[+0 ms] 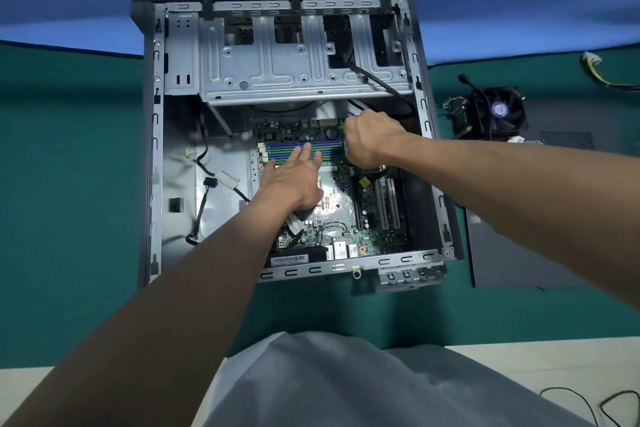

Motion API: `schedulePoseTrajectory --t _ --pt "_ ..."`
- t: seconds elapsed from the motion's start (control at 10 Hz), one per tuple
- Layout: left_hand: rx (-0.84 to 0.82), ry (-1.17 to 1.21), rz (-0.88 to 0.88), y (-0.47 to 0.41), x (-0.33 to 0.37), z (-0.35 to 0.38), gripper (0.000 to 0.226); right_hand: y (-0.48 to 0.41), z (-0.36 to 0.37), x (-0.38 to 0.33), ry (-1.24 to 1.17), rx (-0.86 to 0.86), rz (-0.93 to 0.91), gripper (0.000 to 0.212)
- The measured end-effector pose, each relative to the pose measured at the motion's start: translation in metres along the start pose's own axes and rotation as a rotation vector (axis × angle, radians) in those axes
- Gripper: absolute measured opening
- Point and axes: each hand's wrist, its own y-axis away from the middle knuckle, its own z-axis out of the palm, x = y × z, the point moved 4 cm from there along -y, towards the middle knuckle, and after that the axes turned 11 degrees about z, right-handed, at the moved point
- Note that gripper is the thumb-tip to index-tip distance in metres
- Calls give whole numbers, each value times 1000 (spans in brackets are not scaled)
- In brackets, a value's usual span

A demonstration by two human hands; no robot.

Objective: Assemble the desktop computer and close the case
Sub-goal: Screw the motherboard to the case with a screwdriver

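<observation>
Grey garment [346, 381] in foreground. Left hand [294, 184], fingers straight and flat, presses the motherboard [343, 204] inside the open case [154, 149]; under its fingertips, memory slots [329, 146]. Right hand [372, 139] curled beside them, contents hidden. Board probably stiff, fragile: handle by edges.

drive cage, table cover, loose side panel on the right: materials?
Drive cage: bare stamped sheet metal, likely steel; grey sheen, pressed ribs, punched holes. Table cover: green fabric-like mat; matte, no glare. Side panel: probably painted sheet metal; dark, flat, matte.
</observation>
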Motion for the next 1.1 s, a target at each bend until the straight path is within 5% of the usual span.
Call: schedulePoseTrajectory --t 0.1,0.2,0.3,0.5,0.7,0.9,1.0,1.1 --pt "1 2 -1 0 1 0 78 0 -2 3 -31 -98 78 29" --pt "-7 -1 2 0 0 -1 78 7 -3 -3 244 -152 -62 35" --pt "-9 -4 1 1 0 -2 78 10 -5 -9 560 9 -278 32" --pt "-18 -15 -5 1 1 -3 78 9 -5 -12 609 152 -486 28" --pt "-33 -15 -14 1 1 -3 77 -1 -3 -7 300 31 -112 30" --pt "-30 2 -11 2 1 -4 76 1 0 -15 551 -10 -224 44" --pt "-28 4 -10 2 1 -5 77 5 -3 -17 666 170 -385 29" --pt "-32 -3 -7 3 2 -5 76 5 -3 -13 556 179 -325 28"
